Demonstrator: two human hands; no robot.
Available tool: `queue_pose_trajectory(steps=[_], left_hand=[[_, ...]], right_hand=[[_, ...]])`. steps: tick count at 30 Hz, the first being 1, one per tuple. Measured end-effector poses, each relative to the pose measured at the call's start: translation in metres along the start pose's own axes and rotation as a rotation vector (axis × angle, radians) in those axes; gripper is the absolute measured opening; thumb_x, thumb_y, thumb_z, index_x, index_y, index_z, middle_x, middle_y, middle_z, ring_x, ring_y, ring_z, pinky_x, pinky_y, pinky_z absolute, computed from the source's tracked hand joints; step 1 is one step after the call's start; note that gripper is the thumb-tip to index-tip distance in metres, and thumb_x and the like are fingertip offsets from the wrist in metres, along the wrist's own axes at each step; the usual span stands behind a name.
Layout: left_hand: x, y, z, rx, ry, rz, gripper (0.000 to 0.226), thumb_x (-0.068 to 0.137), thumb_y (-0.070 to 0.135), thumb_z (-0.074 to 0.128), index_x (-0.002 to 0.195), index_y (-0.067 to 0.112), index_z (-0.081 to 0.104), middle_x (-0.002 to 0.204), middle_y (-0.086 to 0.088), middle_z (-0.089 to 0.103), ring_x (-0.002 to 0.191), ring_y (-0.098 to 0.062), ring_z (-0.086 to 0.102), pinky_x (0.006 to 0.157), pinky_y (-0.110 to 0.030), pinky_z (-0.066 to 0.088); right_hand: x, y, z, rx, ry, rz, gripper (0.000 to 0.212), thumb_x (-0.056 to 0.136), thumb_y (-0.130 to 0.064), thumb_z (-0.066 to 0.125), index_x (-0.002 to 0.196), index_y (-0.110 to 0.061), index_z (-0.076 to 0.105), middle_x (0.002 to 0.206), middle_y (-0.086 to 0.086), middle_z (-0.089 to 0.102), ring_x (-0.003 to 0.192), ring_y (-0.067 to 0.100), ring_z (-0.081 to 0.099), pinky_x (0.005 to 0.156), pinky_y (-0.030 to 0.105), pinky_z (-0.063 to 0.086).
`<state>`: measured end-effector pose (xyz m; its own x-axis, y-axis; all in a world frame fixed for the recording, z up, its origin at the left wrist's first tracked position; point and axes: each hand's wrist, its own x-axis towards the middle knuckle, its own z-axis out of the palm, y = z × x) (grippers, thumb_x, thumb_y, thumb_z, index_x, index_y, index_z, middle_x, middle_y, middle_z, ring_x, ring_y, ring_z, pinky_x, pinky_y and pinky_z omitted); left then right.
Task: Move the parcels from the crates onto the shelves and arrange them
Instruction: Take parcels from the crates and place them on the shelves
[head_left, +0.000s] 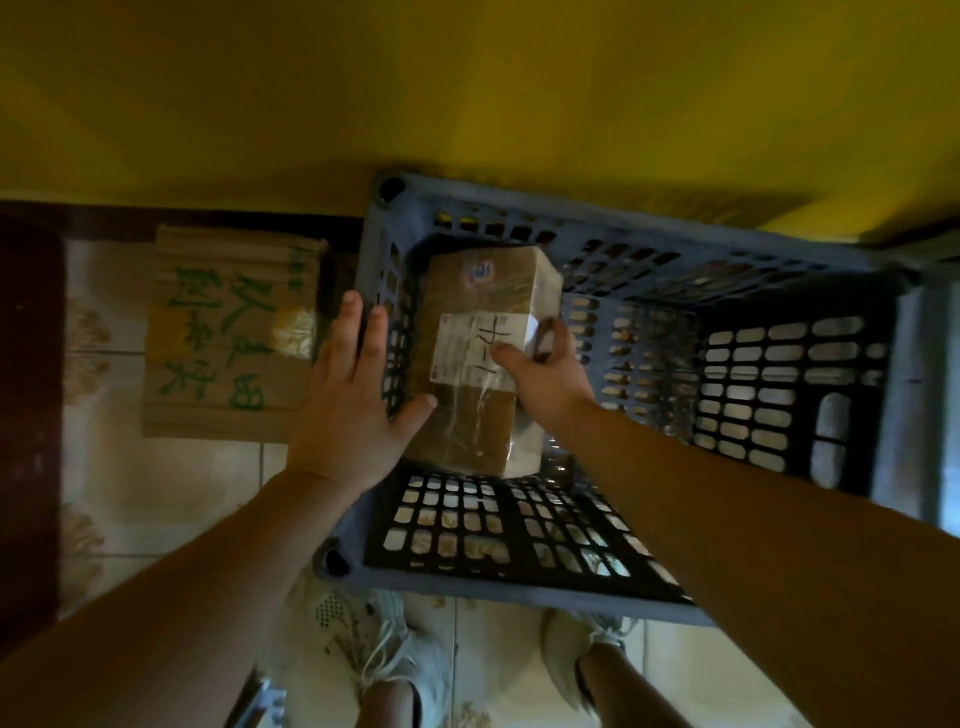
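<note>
A brown taped cardboard parcel (467, 410) with a white label marked in black pen sits in the left end of a blue slatted plastic crate (623, 234) on the floor. My right hand (545, 374) holds the parcel's right edge, thumb on the label, with a dark pen-like object pinched in its fingers. My left hand (348, 395) is spread flat with fingers apart at the crate's left wall, its thumb touching the parcel's left side. The rest of the crate holds nothing that I can see.
A flat cardboard box (228, 332) with green characters lies on the tiled floor left of the crate. A yellow wall (467, 93) rises just behind the crate. Dark brown furniture (26, 389) runs along the far left. My two white shoes (405, 660) stand below the crate's near rim.
</note>
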<state>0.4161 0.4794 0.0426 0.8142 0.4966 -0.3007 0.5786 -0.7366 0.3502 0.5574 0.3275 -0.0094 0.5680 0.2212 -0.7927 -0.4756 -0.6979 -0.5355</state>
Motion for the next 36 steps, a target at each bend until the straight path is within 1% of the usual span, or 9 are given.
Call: queue_pose_trajectory(steps=[3, 5, 7, 10, 13, 17, 25, 30, 36], left_hand=[[0.000, 0.017, -0.019, -0.061, -0.176, -0.132, 0.095, 0.081, 0.078, 0.029, 0.155, 0.021, 0.011, 0.163, -0.001, -0.003, 0.149, -0.027, 0.000, 0.119, -0.050, 0.013], [-0.003, 0.039, -0.042, -0.241, -0.234, -0.171, 0.081, 0.080, 0.078, 0.030, 0.145, 0.030, 0.036, 0.148, -0.002, 0.041, 0.137, -0.032, 0.035, 0.105, -0.048, 0.039], [-0.012, 0.068, -0.074, -0.599, -0.294, -0.304, 0.053, 0.083, 0.068, 0.045, 0.131, 0.045, 0.048, 0.121, 0.017, 0.058, 0.114, -0.024, 0.056, 0.086, -0.036, 0.050], [-0.033, 0.107, -0.131, -0.972, -0.402, -0.492, 0.043, 0.091, 0.041, 0.061, 0.131, 0.047, 0.049, 0.126, 0.018, 0.057, 0.104, -0.008, 0.061, 0.080, -0.027, 0.051], [-0.068, 0.137, -0.204, -1.122, -0.410, -0.448, 0.038, 0.093, 0.029, 0.062, 0.104, 0.065, 0.058, 0.108, 0.017, 0.071, 0.089, -0.007, 0.071, 0.066, -0.026, 0.056], [-0.117, 0.170, -0.303, -1.170, -0.324, -0.399, 0.048, 0.091, 0.021, 0.064, 0.128, 0.049, 0.051, 0.111, 0.013, 0.071, 0.096, -0.015, 0.071, 0.069, -0.034, 0.059], [-0.201, 0.223, -0.443, -1.206, -0.051, -0.226, 0.043, 0.089, 0.014, 0.065, 0.120, 0.043, 0.054, 0.088, 0.014, 0.074, 0.074, -0.009, 0.072, 0.048, -0.021, 0.054], [-0.257, 0.257, -0.480, -1.263, -0.133, -0.062, 0.052, 0.092, 0.016, 0.061, 0.133, 0.043, 0.045, 0.091, 0.008, 0.075, 0.079, -0.019, 0.073, 0.051, -0.031, 0.057], [-0.329, 0.304, -0.495, -1.224, -0.243, 0.105, 0.059, 0.091, 0.017, 0.063, 0.142, 0.034, 0.041, 0.110, 0.000, 0.069, 0.084, -0.020, 0.073, 0.062, -0.035, 0.058]], right_hand=[[-0.040, -0.020, -0.037, 0.052, -0.003, -0.003, 0.069, 0.079, -0.059, 0.068, 0.134, -0.044, 0.029, 0.114, -0.005, 0.060, 0.086, 0.013, 0.067, 0.070, 0.031, 0.057], [-0.071, -0.034, -0.063, 0.107, -0.005, -0.003, 0.079, 0.074, -0.060, 0.070, 0.141, -0.041, 0.031, 0.119, -0.004, 0.061, 0.094, 0.016, 0.067, 0.079, 0.036, 0.058], [-0.108, -0.050, -0.086, 0.194, -0.010, 0.017, 0.087, 0.075, -0.055, 0.073, 0.148, -0.037, 0.029, 0.125, -0.003, 0.061, 0.101, 0.020, 0.066, 0.087, 0.043, 0.057], [-0.168, -0.080, -0.117, 0.380, -0.030, 0.000, 0.067, 0.088, -0.036, 0.071, 0.146, -0.031, 0.038, 0.118, -0.007, 0.063, 0.093, 0.013, 0.068, 0.069, 0.033, 0.060], [-0.236, -0.122, -0.141, 0.465, -0.068, -0.055, 0.053, 0.093, -0.031, 0.066, 0.142, -0.026, 0.046, 0.127, 0.002, 0.063, 0.102, 0.020, 0.068, 0.077, 0.037, 0.058], [-0.331, -0.178, -0.169, 0.463, -0.145, -0.196, 0.048, 0.095, -0.030, 0.063, 0.141, -0.027, 0.048, 0.126, 0.000, 0.065, 0.103, 0.018, 0.067, 0.075, 0.032, 0.056], [-0.502, -0.218, -0.213, 0.297, -0.157, -0.488, 0.039, 0.097, -0.036, 0.057, 0.134, -0.043, 0.044, 0.095, -0.037, 0.066, 0.085, -0.013, 0.065, 0.061, 0.005, 0.047], [-0.594, -0.195, -0.230, 0.272, 0.022, -0.522, 0.080, 0.070, -0.071, 0.064, 0.142, -0.048, 0.039, 0.131, -0.015, 0.056, 0.106, 0.005, 0.061, 0.083, 0.027, 0.052], [-0.686, -0.133, -0.252, 0.335, 0.181, -0.535, 0.091, 0.060, -0.072, 0.071, 0.142, -0.043, 0.041, 0.130, -0.012, 0.059, 0.105, 0.009, 0.065, 0.090, 0.036, 0.055]])
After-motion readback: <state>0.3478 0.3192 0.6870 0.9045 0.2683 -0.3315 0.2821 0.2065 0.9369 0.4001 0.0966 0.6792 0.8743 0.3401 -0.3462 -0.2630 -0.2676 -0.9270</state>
